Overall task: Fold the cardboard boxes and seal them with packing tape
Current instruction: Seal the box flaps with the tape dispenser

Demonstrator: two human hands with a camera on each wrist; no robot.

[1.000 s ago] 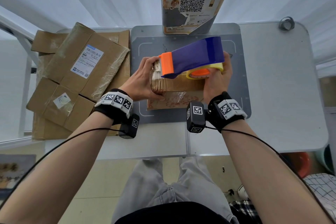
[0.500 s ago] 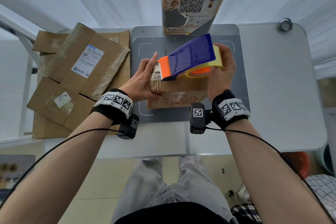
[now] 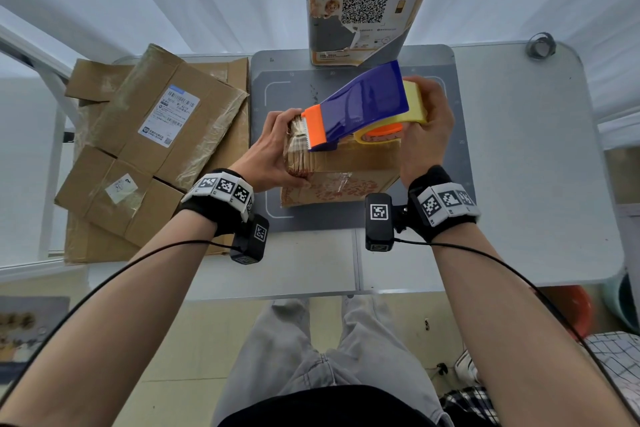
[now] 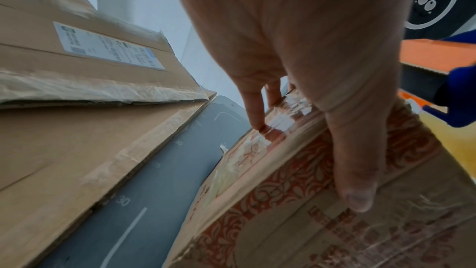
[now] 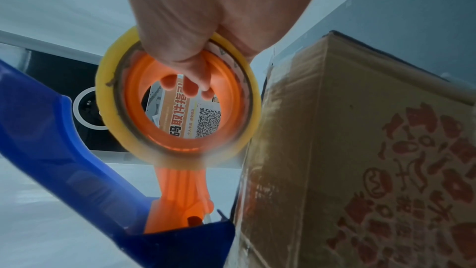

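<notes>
A small cardboard box (image 3: pixel 341 180) with a red printed pattern stands on the grey mat (image 3: pixel 433 204) in the middle of the table. My left hand (image 3: pixel 273 156) grips its left end, thumb (image 4: pixel 358 170) on the near face and fingers (image 4: pixel 253 107) on the taped end. My right hand (image 3: pixel 427 135) holds a blue and orange tape dispenser (image 3: pixel 360 106) by its yellow tape roll (image 5: pixel 177 97), fingers curled through the orange core. The dispenser's orange toothed end (image 3: pixel 313 126) sits at the box's top left edge. The same box (image 5: pixel 360 160) fills the right of the right wrist view.
A pile of flattened cardboard boxes (image 3: pixel 152 146) with a shipping label lies on the table's left side. An upright poster stand with a QR code (image 3: pixel 367 0) rises behind the mat. A small dark ring (image 3: pixel 540 47) lies at the back right corner. White table (image 3: pixel 536 184) extends to the right.
The dispenser's roll end has risen and tilted up while its orange toothed end dropped to the box's left edge. My left hand has closed back round the box end.
</notes>
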